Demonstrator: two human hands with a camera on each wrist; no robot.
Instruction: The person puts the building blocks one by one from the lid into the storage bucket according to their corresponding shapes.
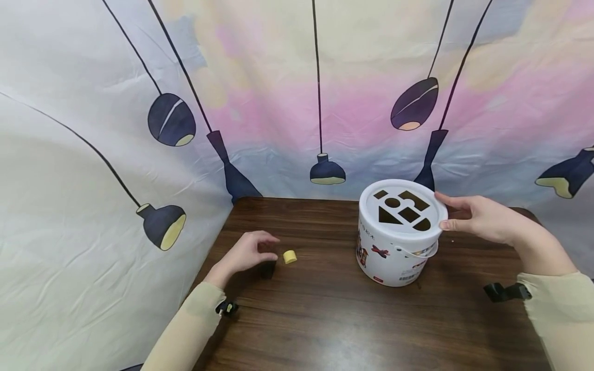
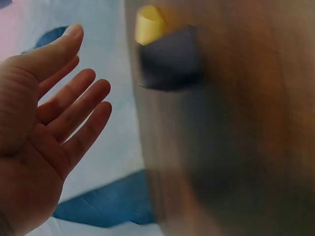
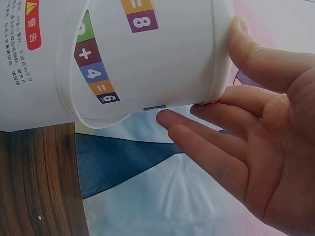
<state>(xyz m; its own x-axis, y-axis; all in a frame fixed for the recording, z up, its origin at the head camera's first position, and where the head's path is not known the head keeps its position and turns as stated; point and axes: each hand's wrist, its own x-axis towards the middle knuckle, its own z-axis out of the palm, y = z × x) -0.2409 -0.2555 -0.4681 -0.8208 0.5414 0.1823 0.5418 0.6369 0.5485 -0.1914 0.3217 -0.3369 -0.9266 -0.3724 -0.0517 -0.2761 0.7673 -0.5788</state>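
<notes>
A white bucket (image 1: 392,263) stands on the table with its lid (image 1: 366,198) on; holes of several shapes are cut in the lid. My right hand (image 1: 487,219) holds the bucket at the lid's rim between thumb and forefinger, while the other fingers (image 3: 211,160) stretch out beside the wall. Over on the left, my left hand (image 1: 248,252) hovers with loosely bent fingers and nothing in its grasp. Below its thumb is a dark block (image 1: 268,269), blurred in the left wrist view. Just right of that sits a small yellow block (image 1: 290,256) with a curved side.
The brown wooden table (image 1: 320,319) reaches back to a hanging cloth (image 1: 278,103) printed with lamps. A white carrying handle (image 1: 424,255) hangs down the bucket's right side. Both wrists wear dark straps.
</notes>
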